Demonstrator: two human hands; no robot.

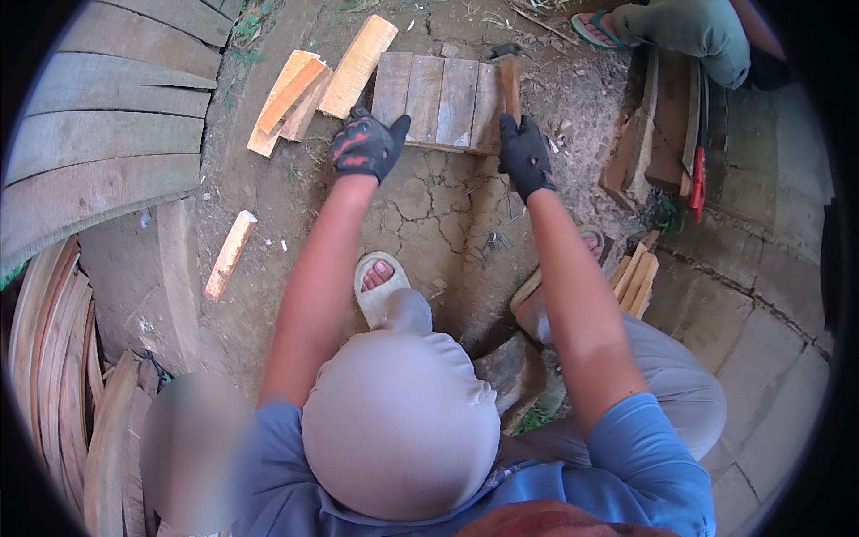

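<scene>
A small panel of grey-brown wooden slats [438, 103] lies on the dirt ahead of me, several boards side by side. My left hand [369, 146], in a black glove with red marks, is closed at its near left corner, thumb apart along the near edge; the fingertips are hidden. By the panel's right end, my right hand [526, 157], also gloved in black, is wrapped round the wooden handle of a hammer [510, 88]. The handle points away from me, with what looks like a dark head at its far end. Several loose nails [494, 242] lie on the cracked soil nearer to me.
Pale wood offcuts [291, 98] lie left of the panel, and a single short piece [230, 255] nearer. Stacked boards [116, 134] line the left side. At right are timber beams [658, 125] and a red-handled tool [698, 183]. Another person's sandaled foot [601, 29] is at top right.
</scene>
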